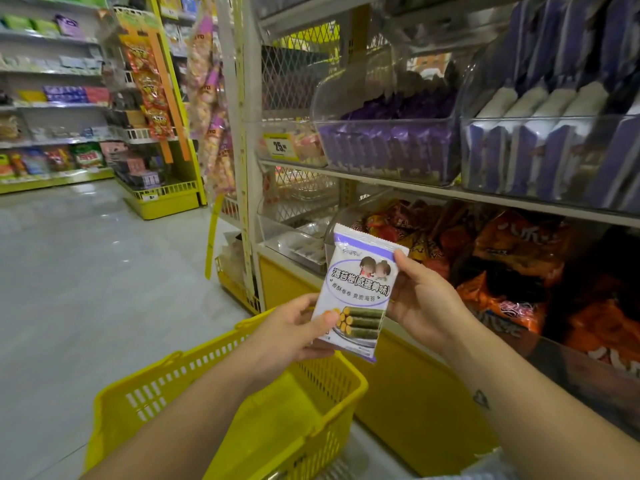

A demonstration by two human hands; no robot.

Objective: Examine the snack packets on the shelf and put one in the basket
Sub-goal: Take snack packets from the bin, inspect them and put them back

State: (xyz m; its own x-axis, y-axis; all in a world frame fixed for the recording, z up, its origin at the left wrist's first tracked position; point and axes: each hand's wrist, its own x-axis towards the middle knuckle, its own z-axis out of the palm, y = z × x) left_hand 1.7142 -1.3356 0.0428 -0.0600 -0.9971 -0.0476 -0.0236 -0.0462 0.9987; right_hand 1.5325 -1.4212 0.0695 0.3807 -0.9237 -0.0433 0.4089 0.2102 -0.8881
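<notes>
Right, I pinch the snack packet (pixel 356 292) with left hand (pixel 294 330) and right hand (pixel 422 303), fingers (pixel 328 318) gripping its edges so the label faces me; basket (pixel 156 379) sits at six o'clock.

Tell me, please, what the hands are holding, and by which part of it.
A snack packet, held by both: the left hand pinches its lower left edge, the right hand grips its right edge.

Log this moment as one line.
phase: examining | snack packet: pinched by left hand and right hand | yellow basket: below hands, packet not in it
</notes>
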